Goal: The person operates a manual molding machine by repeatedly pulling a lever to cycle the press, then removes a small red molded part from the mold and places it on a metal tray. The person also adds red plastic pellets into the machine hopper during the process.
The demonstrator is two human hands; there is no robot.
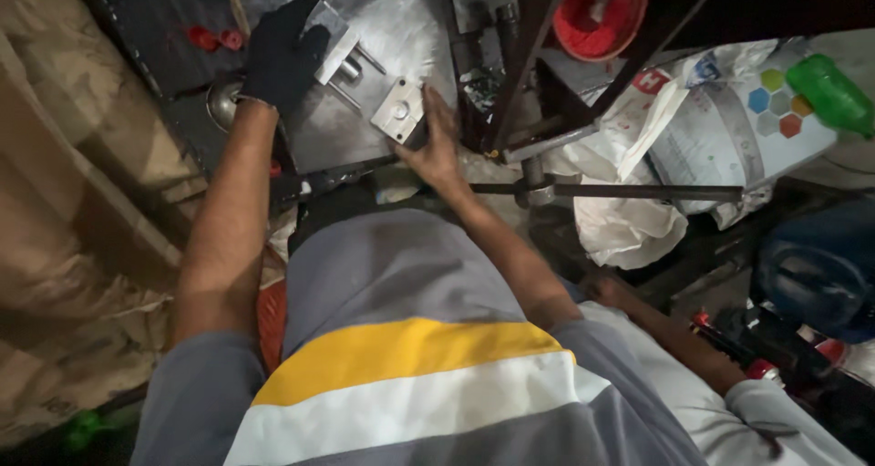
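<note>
Mold halves apart on the steel table [415, 28]: gloved left hand [283, 51] clamped on pinned block [335, 54], bare right hand [437, 147] pressing square plate [399, 110]; next move likely needs pins lined w/ holes.

Both arms reached forward, bare from the elbows down. The left hand [283, 51] wore a black glove, its fingers curled shut and the wrist bent slightly inward. The bare right hand [437, 142] lay flatter, just right of and nearer than the left hand, fingers spread forward, thumb tucked beneath.
</note>
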